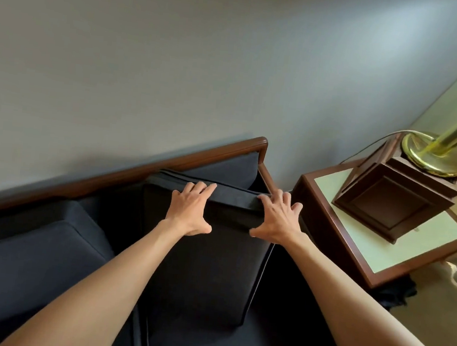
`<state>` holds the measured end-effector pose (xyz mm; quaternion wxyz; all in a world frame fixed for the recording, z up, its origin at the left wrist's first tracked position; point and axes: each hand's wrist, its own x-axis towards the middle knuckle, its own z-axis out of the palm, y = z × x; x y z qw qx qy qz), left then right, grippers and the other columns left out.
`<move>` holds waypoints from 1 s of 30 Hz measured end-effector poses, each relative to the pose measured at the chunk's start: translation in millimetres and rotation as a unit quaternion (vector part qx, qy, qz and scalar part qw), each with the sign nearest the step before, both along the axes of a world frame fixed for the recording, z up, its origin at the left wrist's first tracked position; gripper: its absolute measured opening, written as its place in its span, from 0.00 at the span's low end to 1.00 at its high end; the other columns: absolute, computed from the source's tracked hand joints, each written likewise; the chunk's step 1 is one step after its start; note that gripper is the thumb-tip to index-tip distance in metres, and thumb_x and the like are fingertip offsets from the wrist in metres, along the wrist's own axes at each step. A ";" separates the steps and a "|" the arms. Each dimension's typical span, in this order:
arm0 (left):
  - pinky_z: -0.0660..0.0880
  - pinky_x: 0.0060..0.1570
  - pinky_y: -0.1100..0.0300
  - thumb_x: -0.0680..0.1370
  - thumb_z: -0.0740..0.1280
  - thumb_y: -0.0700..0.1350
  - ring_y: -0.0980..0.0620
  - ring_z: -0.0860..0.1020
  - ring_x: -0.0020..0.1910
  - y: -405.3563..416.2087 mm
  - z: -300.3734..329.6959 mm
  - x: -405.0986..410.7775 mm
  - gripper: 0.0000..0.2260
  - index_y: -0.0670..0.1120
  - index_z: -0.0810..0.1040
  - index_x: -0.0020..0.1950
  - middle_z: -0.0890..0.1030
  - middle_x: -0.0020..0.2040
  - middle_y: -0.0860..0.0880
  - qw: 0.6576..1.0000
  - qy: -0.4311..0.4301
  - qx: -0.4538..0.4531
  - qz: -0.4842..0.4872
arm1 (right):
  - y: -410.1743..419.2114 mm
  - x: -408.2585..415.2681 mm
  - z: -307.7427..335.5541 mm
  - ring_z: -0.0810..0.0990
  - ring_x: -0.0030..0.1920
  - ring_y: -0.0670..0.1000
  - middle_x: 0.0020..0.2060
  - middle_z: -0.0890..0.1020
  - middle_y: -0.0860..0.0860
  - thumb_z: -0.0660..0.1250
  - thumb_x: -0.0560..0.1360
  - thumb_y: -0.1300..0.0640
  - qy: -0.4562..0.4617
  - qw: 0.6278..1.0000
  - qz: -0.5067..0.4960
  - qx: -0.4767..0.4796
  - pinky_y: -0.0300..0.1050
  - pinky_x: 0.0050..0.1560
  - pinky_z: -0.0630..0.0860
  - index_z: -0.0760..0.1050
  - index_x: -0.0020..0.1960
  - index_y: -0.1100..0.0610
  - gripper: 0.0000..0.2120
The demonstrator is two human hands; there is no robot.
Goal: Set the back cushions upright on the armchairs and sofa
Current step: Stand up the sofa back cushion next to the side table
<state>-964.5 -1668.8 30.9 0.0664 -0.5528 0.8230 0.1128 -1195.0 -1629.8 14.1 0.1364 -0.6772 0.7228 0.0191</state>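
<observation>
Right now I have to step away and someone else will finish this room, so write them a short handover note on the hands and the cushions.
Left hand and right hand: fingers spread, pressing the top edge of the dark fabric back cushion at the right end of the dark wood-framed sofa.
This cushion stands nearly upright against the backrest.
The neighbouring dark cushion to the left is unchecked; the armchairs are out of view.
</observation>
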 end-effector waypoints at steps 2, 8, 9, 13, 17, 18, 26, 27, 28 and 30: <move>0.71 0.59 0.47 0.62 0.76 0.54 0.46 0.66 0.67 17.7 5.6 9.9 0.53 0.51 0.49 0.80 0.67 0.70 0.49 1.000 0.006 0.005 0.007 | 13.7 -1.7 2.2 0.58 0.67 0.57 0.64 0.61 0.52 0.77 0.55 0.38 -0.085 0.995 -0.020 0.037 0.65 0.65 0.63 0.62 0.65 0.44 0.43; 0.73 0.58 0.48 0.60 0.81 0.56 0.46 0.75 0.62 59.8 17.7 23.9 0.59 0.50 0.47 0.80 0.71 0.67 0.48 0.999 -0.042 0.008 -0.011 | 74.2 -3.6 1.9 0.67 0.67 0.50 0.68 0.67 0.50 0.83 0.56 0.43 -0.282 0.959 0.010 0.016 0.42 0.65 0.65 0.56 0.73 0.49 0.54; 0.73 0.59 0.48 0.59 0.82 0.56 0.45 0.76 0.61 62.9 22.3 22.2 0.58 0.50 0.50 0.79 0.72 0.66 0.48 0.998 -0.060 0.008 -0.015 | 82.7 -2.5 0.8 0.67 0.67 0.51 0.68 0.67 0.51 0.83 0.55 0.43 -0.282 0.959 0.008 0.013 0.42 0.65 0.65 0.55 0.74 0.51 0.56; 0.65 0.65 0.41 0.53 0.83 0.59 0.44 0.67 0.69 72.5 32.3 18.9 0.54 0.48 0.61 0.73 0.67 0.69 0.45 0.992 -0.106 -0.022 -0.062 | 110.4 5.0 -4.1 0.71 0.60 0.52 0.60 0.71 0.51 0.83 0.55 0.45 -0.311 0.950 -0.008 0.014 0.49 0.60 0.73 0.57 0.71 0.50 0.53; 0.62 0.69 0.41 0.53 0.83 0.58 0.45 0.72 0.66 87.9 32.5 31.6 0.54 0.47 0.58 0.71 0.74 0.66 0.46 0.995 -0.064 0.022 -0.079 | 135.0 18.9 -5.7 0.74 0.58 0.53 0.58 0.73 0.51 0.81 0.51 0.44 -0.350 0.936 -0.049 -0.011 0.52 0.58 0.77 0.58 0.68 0.46 0.52; 0.64 0.68 0.42 0.53 0.83 0.58 0.46 0.73 0.64 93.5 34.3 36.0 0.53 0.49 0.59 0.71 0.76 0.64 0.48 0.995 -0.057 0.017 -0.079 | 139.2 21.5 -4.0 0.74 0.58 0.52 0.57 0.74 0.50 0.81 0.50 0.43 -0.353 0.934 -0.050 -0.017 0.54 0.57 0.77 0.59 0.67 0.45 0.51; 0.68 0.59 0.46 0.52 0.78 0.61 0.49 0.73 0.63 133.5 58.9 90.4 0.51 0.52 0.63 0.73 0.76 0.64 0.52 0.999 0.027 -0.017 0.003 | 123.6 50.4 69.7 0.75 0.53 0.53 0.51 0.76 0.48 0.80 0.51 0.43 -0.246 0.965 0.078 -0.040 0.52 0.53 0.74 0.62 0.66 0.45 0.48; 0.68 0.60 0.45 0.52 0.78 0.62 0.48 0.74 0.63 138.1 61.1 99.6 0.52 0.53 0.63 0.73 0.76 0.65 0.52 0.999 0.048 -0.011 0.025 | 117.0 56.8 80.6 0.74 0.53 0.53 0.51 0.76 0.48 0.80 0.51 0.43 -0.241 0.965 0.094 -0.040 0.51 0.53 0.73 0.62 0.66 0.44 0.48; 0.68 0.61 0.44 0.52 0.78 0.62 0.48 0.74 0.63 142.9 60.7 108.5 0.52 0.53 0.62 0.73 0.76 0.66 0.52 0.997 0.068 -0.004 0.047 | 111.6 64.1 90.2 0.74 0.53 0.53 0.52 0.76 0.48 0.80 0.51 0.43 -0.245 0.963 0.105 -0.039 0.51 0.54 0.73 0.62 0.66 0.43 0.48; 0.69 0.61 0.44 0.52 0.77 0.63 0.48 0.76 0.61 155.4 54.3 122.2 0.50 0.53 0.63 0.71 0.76 0.63 0.53 0.992 0.096 0.014 0.083 | 106.5 79.1 97.2 0.72 0.55 0.53 0.55 0.76 0.49 0.81 0.52 0.43 -0.265 0.956 0.118 -0.030 0.51 0.55 0.71 0.62 0.66 0.43 0.48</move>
